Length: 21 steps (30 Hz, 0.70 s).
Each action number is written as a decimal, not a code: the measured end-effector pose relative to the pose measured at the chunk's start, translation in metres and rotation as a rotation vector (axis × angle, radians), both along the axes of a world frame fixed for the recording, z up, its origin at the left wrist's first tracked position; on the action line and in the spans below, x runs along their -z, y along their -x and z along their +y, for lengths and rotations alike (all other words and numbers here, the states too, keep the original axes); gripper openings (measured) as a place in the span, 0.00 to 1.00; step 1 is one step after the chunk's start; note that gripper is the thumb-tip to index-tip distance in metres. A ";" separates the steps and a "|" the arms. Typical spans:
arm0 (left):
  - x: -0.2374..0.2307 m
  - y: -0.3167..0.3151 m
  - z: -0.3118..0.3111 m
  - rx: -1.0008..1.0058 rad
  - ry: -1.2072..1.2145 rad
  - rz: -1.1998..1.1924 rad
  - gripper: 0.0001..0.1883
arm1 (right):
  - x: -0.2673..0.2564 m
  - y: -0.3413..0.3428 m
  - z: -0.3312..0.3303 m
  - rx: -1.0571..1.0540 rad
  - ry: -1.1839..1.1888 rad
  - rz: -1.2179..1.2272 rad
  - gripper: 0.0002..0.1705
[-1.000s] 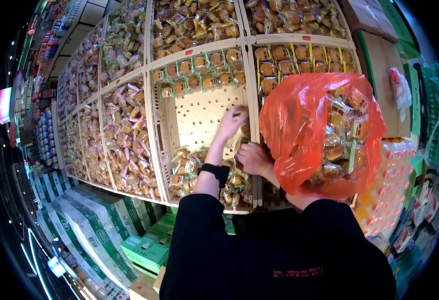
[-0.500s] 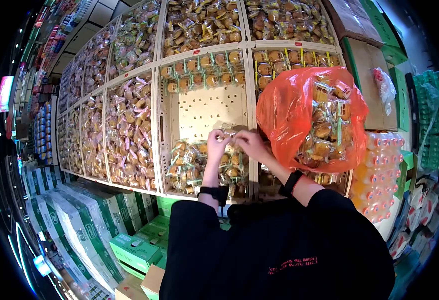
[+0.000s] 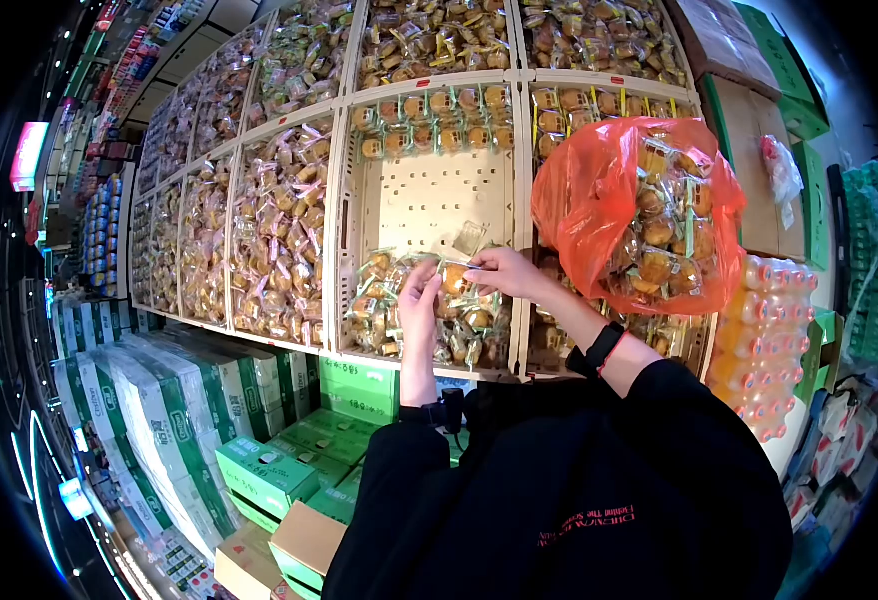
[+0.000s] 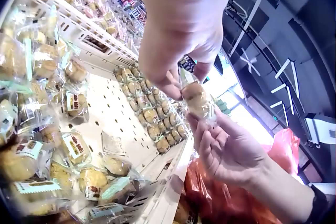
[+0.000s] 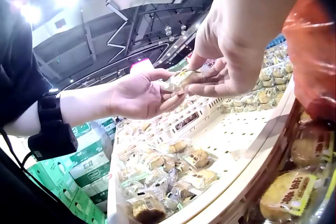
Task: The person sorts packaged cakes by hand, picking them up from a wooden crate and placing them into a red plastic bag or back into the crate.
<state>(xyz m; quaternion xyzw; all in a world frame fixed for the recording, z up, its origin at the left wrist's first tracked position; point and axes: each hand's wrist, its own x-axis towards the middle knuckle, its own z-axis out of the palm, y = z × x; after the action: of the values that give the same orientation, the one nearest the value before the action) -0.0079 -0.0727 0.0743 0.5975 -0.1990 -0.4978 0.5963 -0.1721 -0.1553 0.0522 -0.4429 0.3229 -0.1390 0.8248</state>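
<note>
Wrapped cake (image 4: 198,99): held up between left hand (image 3: 421,300) and right hand (image 3: 504,274), above the near part of the pale crate (image 3: 429,190), clear of the packets below.
Left-hand pose: forearm comes from the near side and points far; in the right-wrist view the palm is turned up, thumb over the cake, fingers beneath.
Left grip: narrow, pinching one end of the wrapper.
Right-hand pose: forearm slants in from the near right, hand pointing left; fingers curled in the left-wrist view.
Right grip: narrow, thumb and fingers pinching the opposite end.
Wrists: dark band (image 5: 50,109) on the left, another band (image 3: 599,347) on the right.
Crate, near end: loose heap of packets (image 3: 374,305).
Crate, middle: bare perforated bottom; one clear packet (image 4: 112,144), contents too small to tell.
Crate, far end: packets in neat rows (image 3: 449,138).
Right: red bag (image 3: 581,195) with packets inside, on the neighbouring crate.
Far right: orange bottles (image 3: 774,335).
Near left: green boxes (image 3: 267,475).
</note>
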 end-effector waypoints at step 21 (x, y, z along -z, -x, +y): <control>-0.012 0.007 0.008 0.148 -0.082 -1.109 0.12 | 0.014 -0.002 0.009 0.349 0.576 0.279 0.06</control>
<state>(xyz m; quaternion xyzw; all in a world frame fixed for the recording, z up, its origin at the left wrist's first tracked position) -0.0152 -0.0651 0.0867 0.7769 -0.5047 -0.1568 0.3422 -0.1698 -0.1461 0.0383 -0.6099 0.4505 -0.3009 0.5783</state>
